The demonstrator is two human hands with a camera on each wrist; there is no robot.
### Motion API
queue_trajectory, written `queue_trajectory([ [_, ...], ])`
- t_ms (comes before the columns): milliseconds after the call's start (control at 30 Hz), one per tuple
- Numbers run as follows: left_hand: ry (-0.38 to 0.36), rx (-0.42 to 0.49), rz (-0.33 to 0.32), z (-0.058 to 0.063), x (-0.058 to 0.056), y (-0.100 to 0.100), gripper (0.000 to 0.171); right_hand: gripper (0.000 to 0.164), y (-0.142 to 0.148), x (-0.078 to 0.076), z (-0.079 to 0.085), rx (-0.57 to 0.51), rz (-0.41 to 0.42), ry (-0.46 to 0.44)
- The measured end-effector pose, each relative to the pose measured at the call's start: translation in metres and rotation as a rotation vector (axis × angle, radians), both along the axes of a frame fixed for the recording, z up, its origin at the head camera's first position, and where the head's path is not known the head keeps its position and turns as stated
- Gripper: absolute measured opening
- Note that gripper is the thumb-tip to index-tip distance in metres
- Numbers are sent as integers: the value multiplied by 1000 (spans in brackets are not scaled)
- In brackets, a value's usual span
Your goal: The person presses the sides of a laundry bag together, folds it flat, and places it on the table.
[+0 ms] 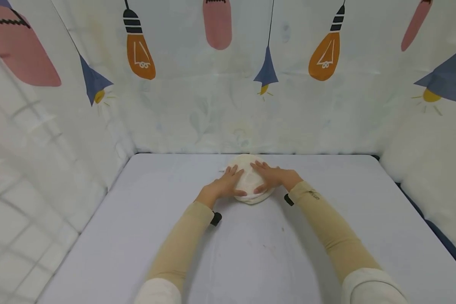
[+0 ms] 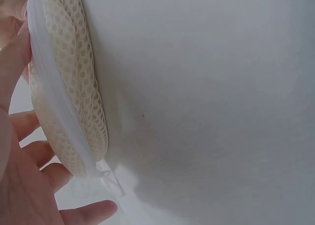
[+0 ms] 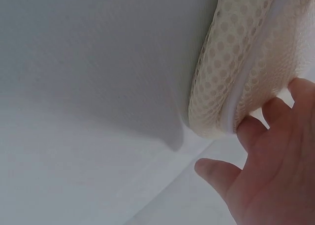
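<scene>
A round cream mesh laundry bag [image 1: 248, 179] lies at the far middle of the white table. White zip tape [image 2: 56, 82] runs round its side in the left wrist view, with a small pull [image 2: 112, 179] hanging at one end. My left hand [image 1: 225, 184] rests on the bag's left part, fingers spread. From the right, my right hand [image 1: 272, 175] touches its top and side, also with spread fingers. Both thumbs lie on the bag's near part, close to each other. In the right wrist view, several fingertips press the mesh [image 3: 226, 62] while the little finger stands off it.
The white table [image 1: 144, 236] reaches back to a fabric wall [image 1: 213, 105] printed with lamps and bulbs. More white fabric hangs at the left and right. A dark wrist camera [image 1: 215, 218] sits under the left wrist, another [image 1: 289, 199] under the right.
</scene>
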State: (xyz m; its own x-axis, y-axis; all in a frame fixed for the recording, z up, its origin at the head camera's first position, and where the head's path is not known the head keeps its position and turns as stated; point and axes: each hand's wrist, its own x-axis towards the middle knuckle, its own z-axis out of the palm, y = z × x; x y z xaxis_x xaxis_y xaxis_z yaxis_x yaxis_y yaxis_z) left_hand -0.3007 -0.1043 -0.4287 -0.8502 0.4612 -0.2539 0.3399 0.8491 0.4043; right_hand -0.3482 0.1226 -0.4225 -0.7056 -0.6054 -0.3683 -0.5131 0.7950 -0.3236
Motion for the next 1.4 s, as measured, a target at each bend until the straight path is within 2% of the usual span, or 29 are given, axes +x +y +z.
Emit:
queue_trajectory([
  [333,-27,18,-6,5,-2,2,91,107,-2,0,6,-16,-12,-57],
  [533,-31,21,-16,6,-4,3,90,106,-3,1,10,-11,-27,-63],
  [700,-35,10,-18,11,-4,3,90,106,1,2,9,-61,-16,-46],
  [1133,36,21,-5,8,-1,-9,102,97,8,23,-3,-86,-53,47],
  [1400,36,20,29,7,-1,-10,110,101,19,34,-6,-131,-89,40],
])
